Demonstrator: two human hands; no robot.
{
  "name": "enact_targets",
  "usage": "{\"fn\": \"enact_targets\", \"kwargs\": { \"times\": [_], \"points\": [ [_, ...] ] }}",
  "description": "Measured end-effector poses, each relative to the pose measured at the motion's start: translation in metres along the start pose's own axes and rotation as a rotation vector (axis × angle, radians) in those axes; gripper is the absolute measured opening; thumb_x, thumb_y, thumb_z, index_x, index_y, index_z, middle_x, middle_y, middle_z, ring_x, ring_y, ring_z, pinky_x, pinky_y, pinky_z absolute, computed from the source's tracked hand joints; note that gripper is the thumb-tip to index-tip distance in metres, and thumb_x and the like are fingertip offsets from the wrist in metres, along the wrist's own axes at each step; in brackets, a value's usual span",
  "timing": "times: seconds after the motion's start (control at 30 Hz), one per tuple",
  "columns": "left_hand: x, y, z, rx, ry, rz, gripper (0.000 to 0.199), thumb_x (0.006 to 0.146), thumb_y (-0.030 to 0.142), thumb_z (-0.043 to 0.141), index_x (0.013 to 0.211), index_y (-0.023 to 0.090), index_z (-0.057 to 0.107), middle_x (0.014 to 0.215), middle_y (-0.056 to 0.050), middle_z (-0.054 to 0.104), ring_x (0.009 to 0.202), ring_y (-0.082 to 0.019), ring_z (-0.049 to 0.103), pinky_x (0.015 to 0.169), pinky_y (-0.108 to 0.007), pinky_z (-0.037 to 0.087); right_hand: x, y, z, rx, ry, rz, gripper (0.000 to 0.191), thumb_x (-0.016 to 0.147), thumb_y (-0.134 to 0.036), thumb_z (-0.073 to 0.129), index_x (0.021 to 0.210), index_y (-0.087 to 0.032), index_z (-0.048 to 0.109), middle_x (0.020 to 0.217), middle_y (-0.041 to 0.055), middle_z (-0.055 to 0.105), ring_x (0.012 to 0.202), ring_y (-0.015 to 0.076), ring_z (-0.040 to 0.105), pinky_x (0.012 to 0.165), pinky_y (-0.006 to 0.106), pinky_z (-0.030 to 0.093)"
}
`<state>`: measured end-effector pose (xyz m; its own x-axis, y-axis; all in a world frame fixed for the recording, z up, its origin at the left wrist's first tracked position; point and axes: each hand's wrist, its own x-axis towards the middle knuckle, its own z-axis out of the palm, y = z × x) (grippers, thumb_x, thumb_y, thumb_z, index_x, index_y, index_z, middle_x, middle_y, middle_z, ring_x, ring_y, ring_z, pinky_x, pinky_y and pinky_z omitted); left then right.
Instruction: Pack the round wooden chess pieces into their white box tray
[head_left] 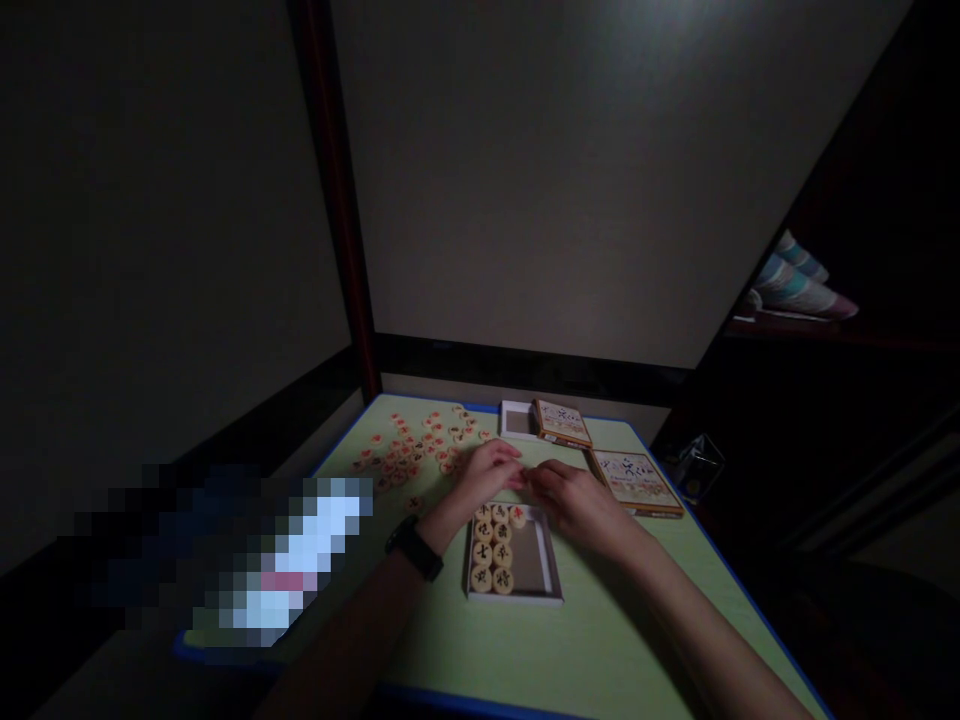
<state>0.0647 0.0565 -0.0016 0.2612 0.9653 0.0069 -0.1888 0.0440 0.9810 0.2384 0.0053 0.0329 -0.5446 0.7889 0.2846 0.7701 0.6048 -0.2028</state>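
My left hand (489,474), with a dark watch on its wrist, and my right hand (576,500) meet over the far end of a small open box tray (556,578). Fingers on both hands are closed, tips close together; whatever is between them is too small and dark to make out. Inside the tray, several round xiangqi pieces (502,554) with black characters stand in two columns at the left. One red-marked xiangqi piece (517,517) is at the top of a third column. Many loose xiangqi pieces (405,455), red and black, lie scattered beyond my left hand.
At the table's back, a second tray (517,421) sits beside a printed box lid (564,422). Another printed lid (637,482) lies right of my right hand. A bright, pixelated object (307,550) is on the left edge. The green table (637,630) has a blue rim.
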Motion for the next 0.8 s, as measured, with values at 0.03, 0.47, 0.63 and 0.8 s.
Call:
{"fn": "enact_targets", "kwargs": {
  "times": [0.03,0.47,0.63,0.8],
  "points": [
    [0.002,0.000,0.000,0.013,0.030,-0.002,0.011,0.076,0.004,0.059,0.082,0.014,0.058,0.069,-0.001,0.065,0.059,-0.011,0.065,0.061,-0.023,0.055,0.000,-0.001,-0.001,0.011,-0.017,0.003,0.019,0.095,-0.017,0.047,0.101,-0.015,0.065,0.098,0.0097,0.067,0.085,0.0178,0.063,0.075,0.027,0.046],
    [0.009,-0.006,-0.012,0.644,0.053,0.084,0.015,0.071,0.005,0.055,0.075,0.016,0.065,0.066,0.001,0.068,0.063,-0.012,0.063,0.059,-0.019,0.047,-0.004,-0.023,-0.002,-0.054,-0.277,0.020,0.025,0.085,-0.007,0.051,0.101,-0.017,0.067,0.102,0.0089,0.067,0.087,0.0174,0.064,0.073,0.026,0.041],
    [-0.006,0.003,-0.007,1.050,-0.100,0.142,0.022,0.074,0.012,0.054,0.082,0.020,0.073,0.079,0.000,0.074,0.071,-0.014,0.065,0.068,-0.022,0.048,-0.001,-0.023,0.000,-0.075,-0.272,0.064,0.020,0.090,-0.010,0.048,0.099,-0.015,0.065,0.101,0.0095,0.063,0.084,0.0168,0.063,0.072,0.026,0.041],
    [-0.012,0.010,-0.004,1.080,-0.108,0.150,0.027,0.074,0.011,0.052,0.085,0.019,0.075,0.080,-0.001,0.075,0.073,-0.015,0.065,0.067,-0.022,0.046,-0.002,-0.014,-0.004,0.110,-0.154,0.030,0.022,0.080,-0.002,0.055,0.094,-0.017,0.065,0.096,0.0056,0.063,0.083,0.0153,0.062,0.073,0.024,0.043]
  ]
}}
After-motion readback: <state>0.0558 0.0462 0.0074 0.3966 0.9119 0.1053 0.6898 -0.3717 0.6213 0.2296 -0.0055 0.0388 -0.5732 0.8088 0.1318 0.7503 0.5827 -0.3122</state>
